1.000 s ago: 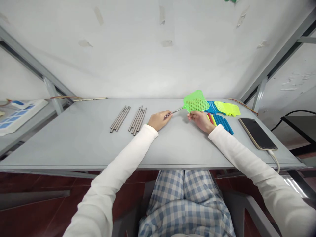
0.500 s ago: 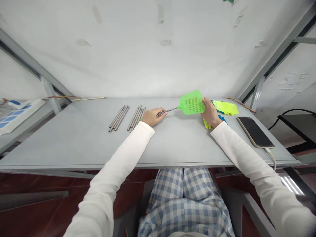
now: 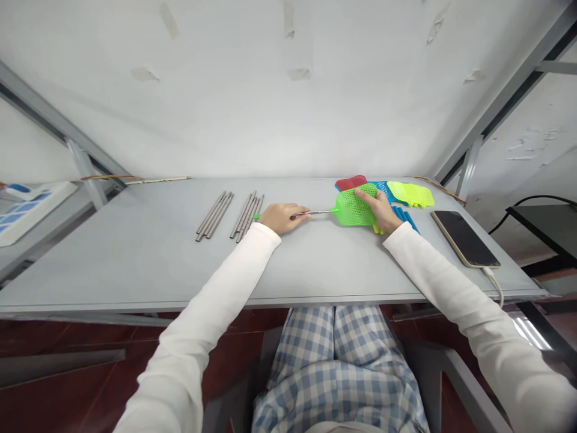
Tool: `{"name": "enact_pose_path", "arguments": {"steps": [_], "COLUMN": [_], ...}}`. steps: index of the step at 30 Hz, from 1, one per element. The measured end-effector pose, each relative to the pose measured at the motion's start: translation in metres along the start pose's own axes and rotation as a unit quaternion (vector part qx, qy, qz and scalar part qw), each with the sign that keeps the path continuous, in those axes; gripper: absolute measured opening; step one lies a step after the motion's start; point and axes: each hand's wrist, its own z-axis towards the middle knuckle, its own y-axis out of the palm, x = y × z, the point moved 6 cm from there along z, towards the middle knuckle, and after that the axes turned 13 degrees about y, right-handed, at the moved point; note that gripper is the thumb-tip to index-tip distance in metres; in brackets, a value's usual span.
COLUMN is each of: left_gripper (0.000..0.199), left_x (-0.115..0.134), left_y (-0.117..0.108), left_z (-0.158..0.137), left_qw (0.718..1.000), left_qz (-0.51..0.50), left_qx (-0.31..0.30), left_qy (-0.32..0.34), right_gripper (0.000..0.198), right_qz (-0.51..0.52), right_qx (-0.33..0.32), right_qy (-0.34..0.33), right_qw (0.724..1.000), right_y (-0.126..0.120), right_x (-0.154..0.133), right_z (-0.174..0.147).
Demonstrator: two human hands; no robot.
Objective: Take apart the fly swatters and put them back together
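A fly swatter with a green perforated head (image 3: 352,207) and a thin metal rod is held level above the table. My left hand (image 3: 283,218) is closed around the rod, and a green tip shows at its other side. My right hand (image 3: 381,210) grips the far edge of the head, thumb on top. Just behind the head lie a red swatter head (image 3: 352,182) and blue and yellow ones (image 3: 411,194). Blue handle pieces (image 3: 406,219) sit beside my right wrist, with yellow ones partly covered by that hand.
Two groups of metal tubes (image 3: 215,216) lie left of my left hand, the nearer group (image 3: 247,216) beside my wrist. A phone (image 3: 465,239) with a white cable rests at the right. A white wall rises behind the grey table (image 3: 135,258).
The swatter head has tilted and come down toward me, uncovering the red head behind it. My right hand has shifted its hold, its thumb now over the head. My left hand stays on the rod.
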Motion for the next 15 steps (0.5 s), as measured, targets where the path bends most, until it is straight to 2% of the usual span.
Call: {"name": "enact_pose_path", "arguments": {"steps": [8, 15], "left_gripper": [0.043, 0.044], "left_x": [0.004, 0.014], "left_y": [-0.003, -0.002], "left_z": [0.000, 0.002], "left_qw": [0.998, 0.996], "left_qz": [0.008, 0.007], "left_qx": [0.041, 0.055], "left_qy": [0.037, 0.071], "right_gripper": [0.040, 0.044], "right_qz": [-0.001, -0.050], "right_qx": [-0.003, 0.012], "right_qy": [-0.032, -0.070], "right_qw": [0.999, 0.996], "right_y": [0.001, 0.003], "right_x": [0.000, -0.001], "right_z": [-0.001, -0.003]}}
